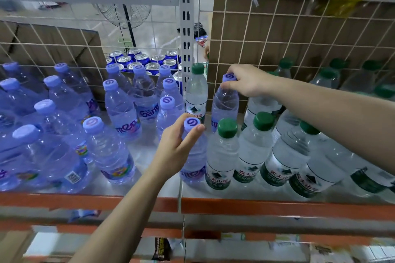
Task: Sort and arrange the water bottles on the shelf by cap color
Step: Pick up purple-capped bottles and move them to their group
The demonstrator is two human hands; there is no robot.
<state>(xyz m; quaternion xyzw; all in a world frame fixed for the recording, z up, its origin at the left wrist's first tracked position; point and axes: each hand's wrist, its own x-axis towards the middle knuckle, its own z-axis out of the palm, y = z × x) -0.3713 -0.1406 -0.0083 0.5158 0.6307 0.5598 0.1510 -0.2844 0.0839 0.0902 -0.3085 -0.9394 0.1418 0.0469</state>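
Though clear, ribbed plastic bottles (224, 104).

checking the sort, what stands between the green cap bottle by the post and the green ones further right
A purple-cap bottle, gripped at its cap by the right hand; the head view shows it.

lower shelf (235, 250) blurred, far-right bottles (327, 77) smeared

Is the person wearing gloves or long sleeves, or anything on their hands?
No gloves. The left hand and right hand are both bare, with no rings, watch or bracelet showing. The left forearm and right forearm are bare too; no sleeve shows up to the picture's edge.
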